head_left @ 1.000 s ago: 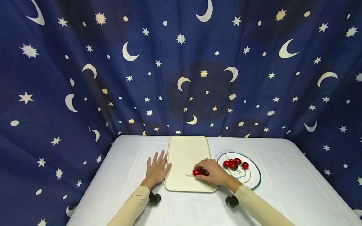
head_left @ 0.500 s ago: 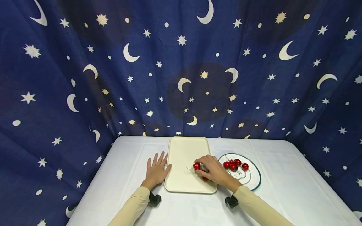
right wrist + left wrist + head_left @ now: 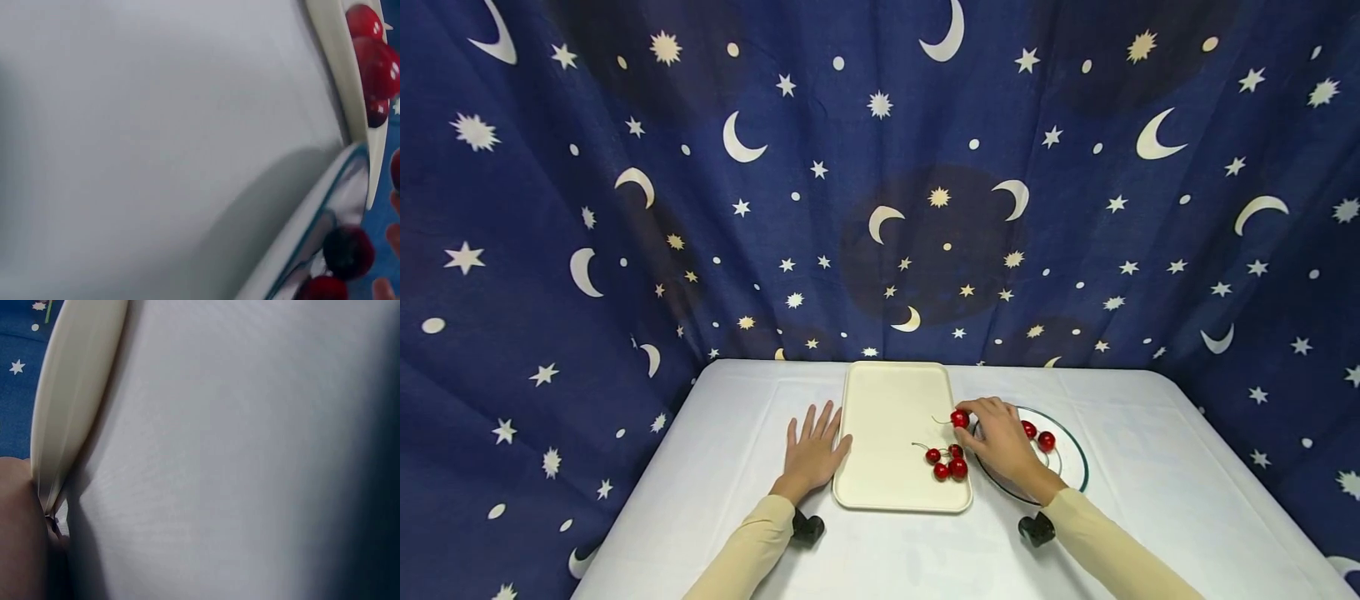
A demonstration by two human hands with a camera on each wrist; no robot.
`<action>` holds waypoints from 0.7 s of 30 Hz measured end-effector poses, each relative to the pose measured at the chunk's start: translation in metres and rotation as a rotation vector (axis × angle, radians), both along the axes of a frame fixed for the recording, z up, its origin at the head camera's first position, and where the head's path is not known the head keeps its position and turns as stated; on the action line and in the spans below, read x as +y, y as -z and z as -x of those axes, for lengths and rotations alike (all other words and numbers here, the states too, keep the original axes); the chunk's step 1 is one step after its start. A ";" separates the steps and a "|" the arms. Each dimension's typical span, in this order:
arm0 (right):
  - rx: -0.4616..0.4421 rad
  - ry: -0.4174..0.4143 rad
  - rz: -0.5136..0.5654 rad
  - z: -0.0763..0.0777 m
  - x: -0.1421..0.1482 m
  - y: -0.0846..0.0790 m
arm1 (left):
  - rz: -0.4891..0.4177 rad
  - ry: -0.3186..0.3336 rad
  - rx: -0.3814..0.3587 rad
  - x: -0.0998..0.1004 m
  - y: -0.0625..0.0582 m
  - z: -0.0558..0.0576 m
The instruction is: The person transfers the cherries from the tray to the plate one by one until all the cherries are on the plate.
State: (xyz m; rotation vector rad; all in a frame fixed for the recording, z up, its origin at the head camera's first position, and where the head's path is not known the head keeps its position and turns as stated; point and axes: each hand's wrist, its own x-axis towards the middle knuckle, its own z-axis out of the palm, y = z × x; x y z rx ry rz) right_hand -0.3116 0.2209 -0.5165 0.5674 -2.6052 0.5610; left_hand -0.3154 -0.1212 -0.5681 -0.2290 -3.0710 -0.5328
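My right hand [image 3: 1002,442] pinches a red cherry [image 3: 959,419] by the fingertips, its thin stem trailing left, at the gap between tray and plate. In the right wrist view that cherry [image 3: 396,170] shows only at the right edge. Several cherries [image 3: 958,469] lie together in the lower right of the cream tray [image 3: 887,392]. Beneath my right hand is a white plate [image 3: 1078,475] with a dark green rim; two cherries [image 3: 1047,442] show on it, and the hand hides part of the plate. My left hand [image 3: 811,461] lies flat on the table, fingers spread, thumb by the tray's left edge.
A white cloth [image 3: 730,433] covers the table. Behind its far edge hangs a dark blue curtain [image 3: 820,233] with moons and stars. Black wrist cameras [image 3: 1036,529] sit under both wrists. In the right wrist view the plate's raised rim [image 3: 294,250] stands close to the tray's wall [image 3: 344,69].
My right hand has lifted a cherry from the group on the tray and carried it right, to the plate's left edge. The other tray cherries are uncovered. My left hand stays put.
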 end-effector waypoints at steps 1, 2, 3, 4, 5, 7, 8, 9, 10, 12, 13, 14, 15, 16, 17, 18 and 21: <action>-0.012 0.026 0.004 0.000 0.003 0.000 | -0.001 0.001 0.003 0.000 0.000 0.000; -0.030 0.049 0.011 -0.001 0.006 0.000 | 0.000 0.001 0.004 0.000 0.000 0.000; -0.048 0.072 0.012 -0.001 0.009 0.000 | 0.001 0.000 0.007 0.000 0.000 0.000; -0.061 0.092 0.007 -0.001 0.012 0.000 | 0.004 -0.001 0.008 0.000 0.000 0.000; -0.074 0.111 0.001 -0.001 0.014 0.000 | 0.002 -0.001 0.010 0.001 0.000 0.000; -0.094 0.140 -0.005 -0.001 0.019 0.001 | -0.005 0.003 0.014 0.001 0.001 0.001; -0.099 0.150 -0.008 -0.002 0.020 0.001 | -0.003 0.004 0.012 0.001 0.001 0.001; -0.100 0.157 -0.011 -0.002 0.022 0.002 | -0.006 0.006 0.015 0.001 0.001 0.001; -0.098 0.164 -0.014 -0.002 0.023 0.002 | -0.011 0.008 0.019 0.001 0.002 0.001; -0.095 0.177 -0.014 -0.002 0.025 0.003 | -0.009 0.008 0.018 0.000 0.002 0.001; -0.091 0.183 -0.020 -0.002 0.026 0.003 | -0.008 0.006 0.018 0.001 0.002 0.001; -0.086 0.188 -0.029 -0.002 0.027 0.003 | -0.009 0.006 0.020 0.001 0.002 0.001; -0.081 0.191 -0.040 -0.002 0.029 0.003 | -0.012 0.007 0.022 0.001 0.002 0.000; -0.077 0.197 -0.053 -0.002 0.030 0.003 | -0.009 0.007 0.017 0.001 0.001 0.000; -0.077 0.204 -0.066 -0.002 0.030 0.003 | -0.003 0.008 0.010 0.001 0.001 0.000; -0.079 0.209 -0.080 -0.002 0.031 0.004 | 0.000 0.008 0.002 0.001 0.000 0.000; -0.094 0.216 -0.102 -0.003 0.033 0.004 | 0.000 0.007 -0.004 0.000 -0.003 -0.001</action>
